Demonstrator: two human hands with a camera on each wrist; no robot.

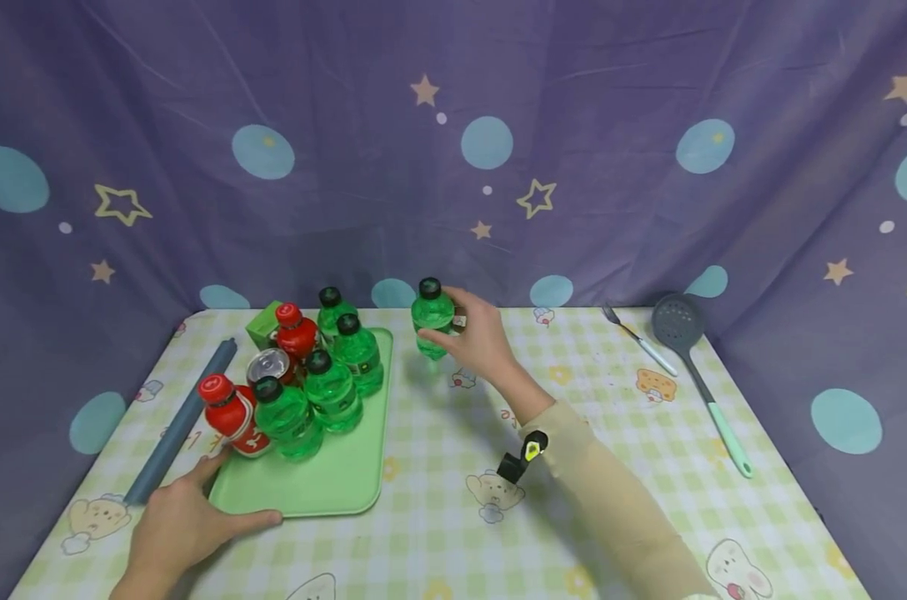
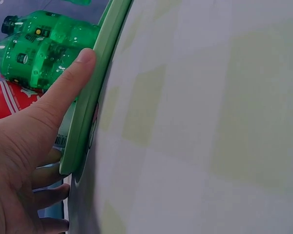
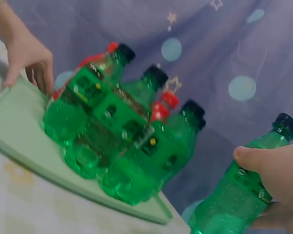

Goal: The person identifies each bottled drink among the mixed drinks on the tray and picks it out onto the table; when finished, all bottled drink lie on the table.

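My right hand (image 1: 480, 333) grips a green plastic bottle (image 1: 433, 313) with a black cap, to the right of the tray. The bottle's base is cut off in the right wrist view, and I cannot tell whether it touches the table. My left hand (image 1: 179, 523) holds the near left corner of a light green tray (image 1: 341, 492); the thumb lies along its rim (image 2: 102, 63), the other fingers on the outer side. On the tray stand several like green bottles (image 3: 136, 156), two red-capped red bottles (image 1: 236, 414) and a can (image 1: 269, 367) with a silvery top.
Behind the can is a green box (image 1: 264, 323), partly hidden. A blue-grey rolled item (image 1: 183, 421) lies left of the tray. At the right lie a fork (image 1: 638, 340) and a slotted turner (image 1: 678, 325) with a mint handle. A purple curtain (image 1: 611, 75) hangs behind the checked tablecloth (image 1: 438, 517).
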